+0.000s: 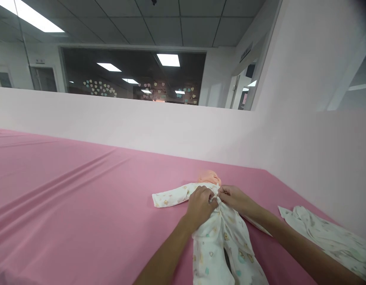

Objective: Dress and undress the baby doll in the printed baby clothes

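A white baby onesie [209, 237] with a small coloured print lies on the pink sheet, its legs toward me and one sleeve stretched out to the left. At its neck shows the peach-coloured head [210, 176] of what looks like a baby doll. My left hand [201, 204] is closed on the cloth at the upper front. Close beside it, my right hand [230, 196] pinches the same front opening near the neck. Any fastener between the fingertips is too small to make out. My right forearm partly covers the other sleeve.
The pink sheet [82, 206] spreads widely to the left, with long creases. A crumpled white printed cloth [325, 233] lies at the right, by the wall. A low white wall [141, 126] with a window above it borders the far side.
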Available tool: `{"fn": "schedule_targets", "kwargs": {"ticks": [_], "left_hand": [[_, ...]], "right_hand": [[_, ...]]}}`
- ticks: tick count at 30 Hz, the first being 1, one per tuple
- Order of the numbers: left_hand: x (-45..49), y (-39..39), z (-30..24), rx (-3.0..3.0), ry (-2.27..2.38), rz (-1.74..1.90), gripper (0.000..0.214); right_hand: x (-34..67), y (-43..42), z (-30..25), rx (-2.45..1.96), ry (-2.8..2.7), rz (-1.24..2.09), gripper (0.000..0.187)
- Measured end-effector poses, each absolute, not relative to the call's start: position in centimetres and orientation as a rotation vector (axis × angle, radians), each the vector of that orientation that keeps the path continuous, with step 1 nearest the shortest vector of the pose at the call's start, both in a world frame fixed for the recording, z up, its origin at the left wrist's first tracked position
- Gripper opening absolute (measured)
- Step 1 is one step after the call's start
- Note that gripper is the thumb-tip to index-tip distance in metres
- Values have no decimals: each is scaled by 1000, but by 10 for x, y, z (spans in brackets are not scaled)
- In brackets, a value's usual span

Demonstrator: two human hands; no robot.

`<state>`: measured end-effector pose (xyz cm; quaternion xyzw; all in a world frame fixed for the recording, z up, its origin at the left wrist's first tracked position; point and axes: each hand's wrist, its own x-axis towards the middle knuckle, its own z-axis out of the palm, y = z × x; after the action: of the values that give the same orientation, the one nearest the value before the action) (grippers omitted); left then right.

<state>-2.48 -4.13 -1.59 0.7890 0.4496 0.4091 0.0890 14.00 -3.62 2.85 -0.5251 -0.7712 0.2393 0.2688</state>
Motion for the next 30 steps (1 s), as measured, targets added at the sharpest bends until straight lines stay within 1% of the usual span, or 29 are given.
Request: {"fn": "schedule_targets", "kwargs": {"ticks": [3,6,9,13,17,22,24,28,30], "left_hand": [[-24,-42,-15,2336,1297,1249,15],[-24,-43,-14,2272,1244,1327,14],[-23,-45,-12,2177,1233,1390,14],[-22,-44,-10,2014,1378,1439,17],[-23,-42,-11,1928,1481,1441,20],[-22,-41,-14,2014,1440,1401,19],[-22,-41,-15,2028,1447,1401,19],[-23,-41,-14,2046,1474,1367,19],[-23,-41,-13,2055,1485,1345,19]], "right_hand": [[142,-35,23,-1402,-2087,615,13],[139,-34,22,-1425,-2087,519,13],[140,-33,25,-1479,-2052,504,14],[154,-33,26,-1580,-1911,504,17],[165,-46,28,-1651,-1821,596,18],[144,-71,29,-1668,-1911,584,30],[132,-77,28,-1729,-2033,477,27],[121,-78,25,-1842,-2155,179,10],[123,-77,26,-1870,-2199,132,8]]}}
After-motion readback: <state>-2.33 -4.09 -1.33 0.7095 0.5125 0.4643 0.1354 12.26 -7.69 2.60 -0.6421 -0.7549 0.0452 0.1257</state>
